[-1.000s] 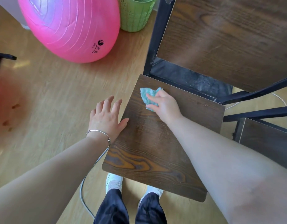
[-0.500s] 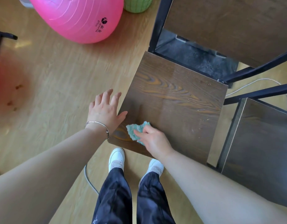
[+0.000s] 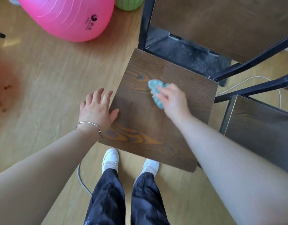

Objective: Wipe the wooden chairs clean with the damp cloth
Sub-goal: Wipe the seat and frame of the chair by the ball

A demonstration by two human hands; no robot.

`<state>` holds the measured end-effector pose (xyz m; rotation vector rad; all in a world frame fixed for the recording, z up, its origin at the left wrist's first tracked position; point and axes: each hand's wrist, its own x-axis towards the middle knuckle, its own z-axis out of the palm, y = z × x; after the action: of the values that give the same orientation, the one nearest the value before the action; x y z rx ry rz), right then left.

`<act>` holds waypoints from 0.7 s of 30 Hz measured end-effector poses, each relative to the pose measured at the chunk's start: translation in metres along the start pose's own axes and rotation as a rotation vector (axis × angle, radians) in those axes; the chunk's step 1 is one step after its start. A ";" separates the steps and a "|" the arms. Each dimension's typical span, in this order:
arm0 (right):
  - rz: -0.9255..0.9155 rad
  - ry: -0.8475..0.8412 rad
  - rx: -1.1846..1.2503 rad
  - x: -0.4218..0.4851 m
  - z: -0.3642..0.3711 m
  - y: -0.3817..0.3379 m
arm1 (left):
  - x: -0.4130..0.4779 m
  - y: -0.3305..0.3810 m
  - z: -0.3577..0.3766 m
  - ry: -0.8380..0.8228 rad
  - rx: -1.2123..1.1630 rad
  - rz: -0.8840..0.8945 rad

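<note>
A dark wooden chair seat (image 3: pixel 145 135) with orange grain stands in front of me on a black metal frame. My right hand (image 3: pixel 174 101) presses a crumpled teal cloth (image 3: pixel 154 91) onto the middle of the seat; the cloth sticks out to the left of the fingers. My left hand (image 3: pixel 97 109), with a silver bracelet at the wrist, lies flat with fingers spread on the seat's left edge, thumb on the wood. A second wooden chair seat (image 3: pixel 260 127) stands close by on the right.
A dark wooden table (image 3: pixel 221 21) with black legs rises behind the chair. A pink exercise ball (image 3: pixel 67 15) and a green bin (image 3: pixel 128 4) sit at the back left. A white cable (image 3: pixel 253 80) lies on the floor at right, a grey cable (image 3: pixel 81 179) by my white shoes.
My right hand slid the cloth from the seat's far left corner to the near left edge, then back up to the middle. The left hand stayed on the left edge.
</note>
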<state>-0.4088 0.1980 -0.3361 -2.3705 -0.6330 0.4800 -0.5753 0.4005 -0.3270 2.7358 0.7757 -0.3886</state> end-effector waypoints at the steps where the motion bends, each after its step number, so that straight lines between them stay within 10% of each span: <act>1: 0.004 0.030 -0.029 0.026 -0.012 0.006 | 0.004 0.004 0.000 0.007 -0.004 0.006; 21: 0.189 -0.057 -0.294 0.104 -0.013 0.012 | 0.043 0.025 -0.010 0.057 -0.035 0.073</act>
<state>-0.3139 0.2402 -0.3531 -2.7201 -0.5375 0.5710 -0.5247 0.4038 -0.3277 2.7442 0.6883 -0.2804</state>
